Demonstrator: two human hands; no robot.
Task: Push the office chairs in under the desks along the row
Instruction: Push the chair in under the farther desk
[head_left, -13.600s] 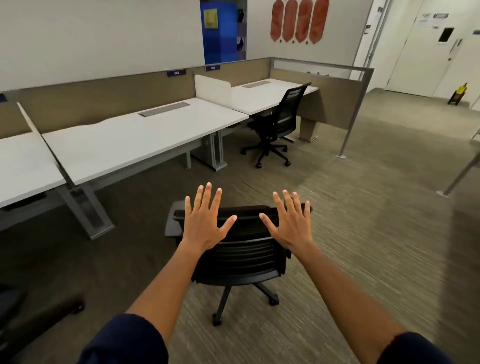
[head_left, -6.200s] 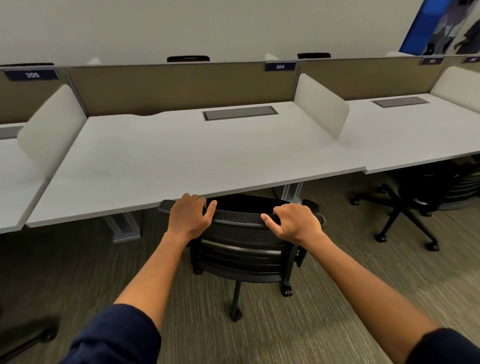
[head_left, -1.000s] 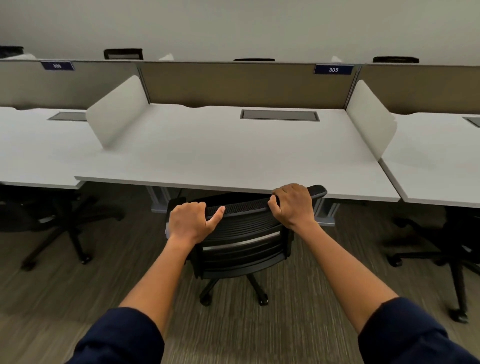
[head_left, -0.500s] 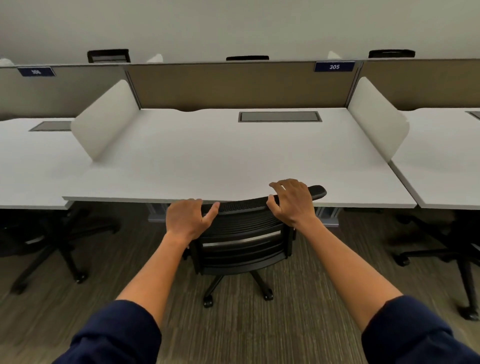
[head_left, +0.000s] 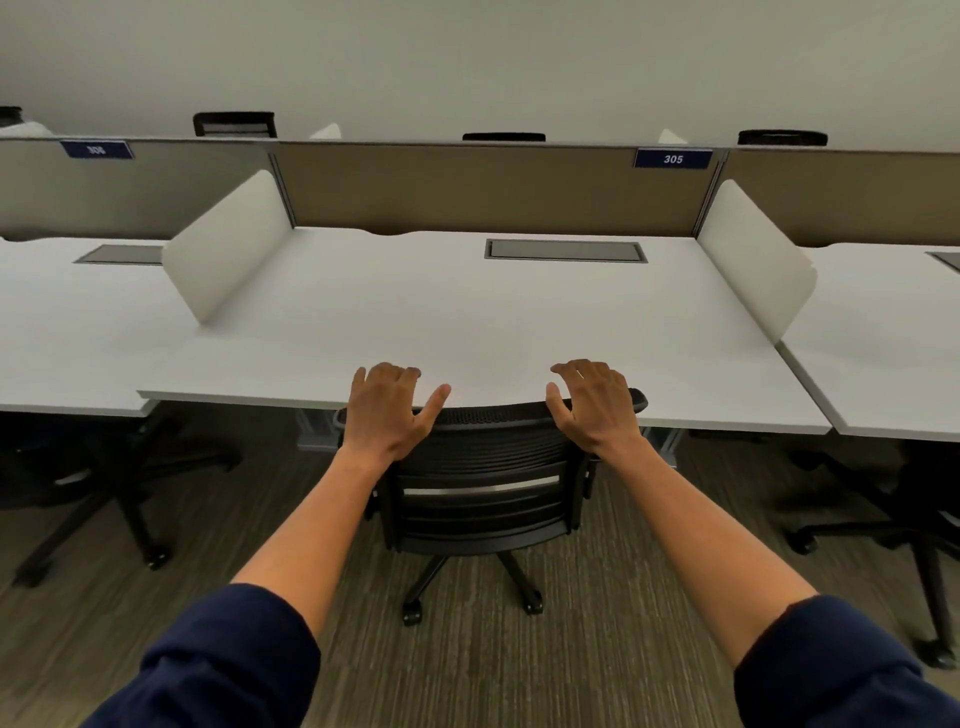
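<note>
Both hands have loosened since half a second ago: the left hand and right hand were curled over the chair's top rail, now the fingers are spread and lifted, palms only lightly on or just above the backrest edge. Chair has rolled further in; its backrest top now sits at the front edge of the surface, seat hidden beneath, casters showing on the carpet.

Risks, as a judgement: any further shove could knock the backrest rail against the surface edge and pinch fingertips between them, since the fingers reach over the edge. Letting go while the chair is angled could leave it skewed; the right end of the rail looks slightly higher than the left.

Surface is white and bare, with a grey cable hatch, white side dividers and a tan back panel carrying a 305 label. Neighbouring chairs on the left and right already sit under their desks. Grey striped carpet, plain pale wall, more chair tops visible behind the panel.
</note>
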